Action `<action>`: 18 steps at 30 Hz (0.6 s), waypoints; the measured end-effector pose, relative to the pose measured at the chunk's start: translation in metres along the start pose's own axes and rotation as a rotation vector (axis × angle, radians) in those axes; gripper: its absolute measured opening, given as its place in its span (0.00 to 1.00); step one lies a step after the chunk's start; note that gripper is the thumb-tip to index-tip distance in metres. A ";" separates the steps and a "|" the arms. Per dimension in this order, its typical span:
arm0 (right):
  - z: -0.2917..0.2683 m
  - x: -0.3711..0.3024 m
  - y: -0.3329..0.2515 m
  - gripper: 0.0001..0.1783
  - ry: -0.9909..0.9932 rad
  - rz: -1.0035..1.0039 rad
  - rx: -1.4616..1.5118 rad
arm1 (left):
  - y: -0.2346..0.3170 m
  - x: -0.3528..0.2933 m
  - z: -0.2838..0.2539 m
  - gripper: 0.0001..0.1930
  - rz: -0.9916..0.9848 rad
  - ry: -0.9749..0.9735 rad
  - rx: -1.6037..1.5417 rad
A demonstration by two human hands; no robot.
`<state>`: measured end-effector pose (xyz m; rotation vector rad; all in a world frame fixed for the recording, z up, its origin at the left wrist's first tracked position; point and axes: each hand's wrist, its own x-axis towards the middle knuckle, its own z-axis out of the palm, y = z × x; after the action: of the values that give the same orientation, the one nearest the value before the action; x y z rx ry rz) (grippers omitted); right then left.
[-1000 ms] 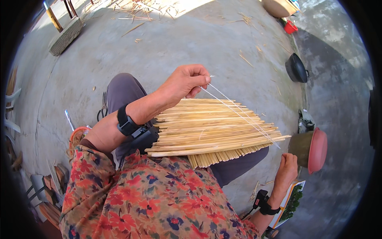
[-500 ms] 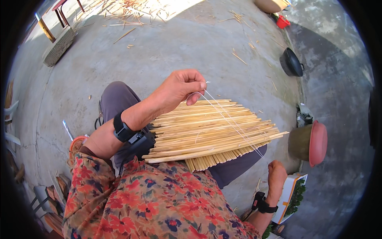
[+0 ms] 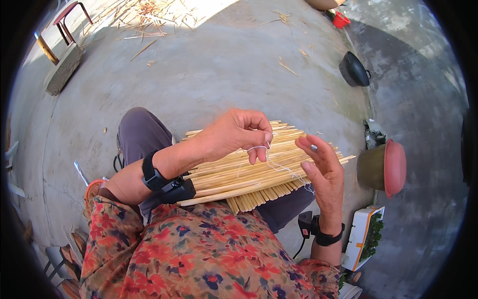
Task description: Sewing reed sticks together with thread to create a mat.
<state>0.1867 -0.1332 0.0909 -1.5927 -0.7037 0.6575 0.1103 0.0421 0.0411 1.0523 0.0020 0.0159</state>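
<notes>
Half a second on, and the right hand (image 3: 326,172) has swung farther and leftward, up beside the pale stalks (image 3: 224,174), thumb and fingers spread apart, no grip visible. Left hand (image 3: 244,137) has dipped nearer, thumb and fingertip pinching white thread (image 3: 285,169): taut before, now slack and crinkled above the stalks, which lie across the grey trousers (image 3: 142,132).

The left forearm (image 3: 181,160) slants far and rightward, the left hand (image 3: 249,135) pinching thumb against forefinger. Near it, on the right, the right hand (image 3: 326,172) points far, fingers loosely bent, thumb apart.
</notes>
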 end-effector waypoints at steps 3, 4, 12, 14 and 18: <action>0.014 0.011 0.007 0.16 -0.157 0.165 0.165 | 0.003 -0.004 0.003 0.06 0.084 -0.007 0.093; 0.014 0.012 0.010 0.16 -0.169 0.167 0.165 | 0.004 -0.006 0.001 0.06 0.086 0.027 0.130; 0.005 0.017 0.026 0.05 0.075 0.139 -0.111 | -0.014 -0.003 -0.011 0.05 0.083 0.158 0.110; 0.003 0.018 0.036 0.04 0.108 0.052 -0.191 | -0.021 0.001 -0.011 0.05 0.111 0.254 0.197; 0.003 0.022 0.040 0.04 0.197 -0.341 -0.755 | -0.022 0.003 -0.007 0.05 0.080 0.270 0.211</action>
<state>0.2025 -0.1187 0.0505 -2.1069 -1.1204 -0.0453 0.1139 0.0373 0.0180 1.2538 0.2100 0.2348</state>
